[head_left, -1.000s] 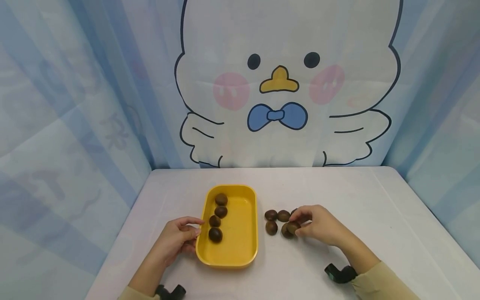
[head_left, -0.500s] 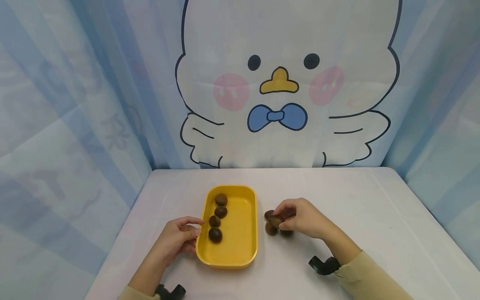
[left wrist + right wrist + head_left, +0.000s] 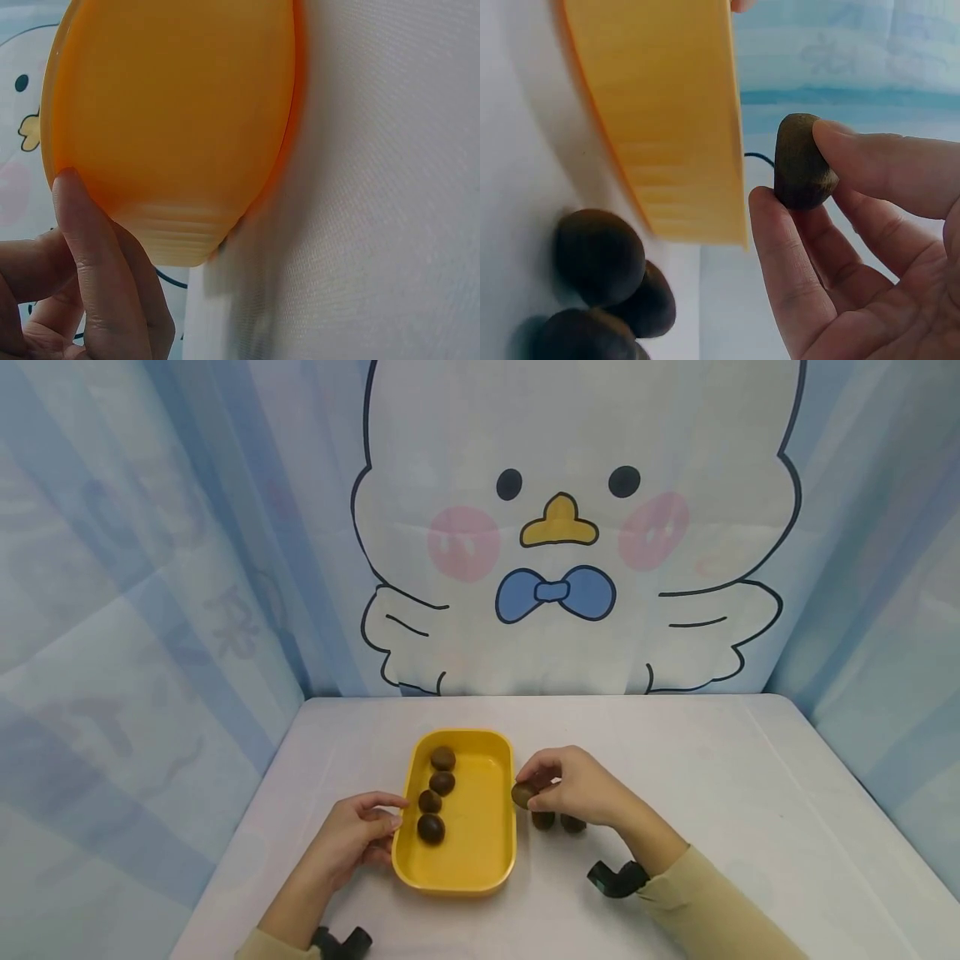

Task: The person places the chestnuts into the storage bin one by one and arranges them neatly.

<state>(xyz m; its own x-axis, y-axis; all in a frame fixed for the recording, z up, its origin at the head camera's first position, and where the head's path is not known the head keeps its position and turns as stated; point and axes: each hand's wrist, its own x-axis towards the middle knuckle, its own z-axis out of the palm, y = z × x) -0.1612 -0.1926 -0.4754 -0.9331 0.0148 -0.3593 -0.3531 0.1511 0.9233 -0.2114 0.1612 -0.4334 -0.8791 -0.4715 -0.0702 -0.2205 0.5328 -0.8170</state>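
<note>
My right hand pinches a brown chestnut between thumb and fingertips. In the head view that chestnut overlaps the right rim of the yellow tray. Several more chestnuts lie in a column along the left side inside the tray. Straight fingers of my left hand touch the tray's left rim; the left wrist view shows a fingertip against its outer wall. Right of the tray, below my right hand, loose chestnuts sit on the table, some hidden by the hand.
The white table extends around the tray. A curtain with a cartoon bird hangs behind it, and blue curtains stand at both sides. Black wrist cameras are worn near the sleeves.
My right hand has carried the chestnut left, from over the loose chestnuts to the tray's right rim. The left hand and the tray have not moved.
</note>
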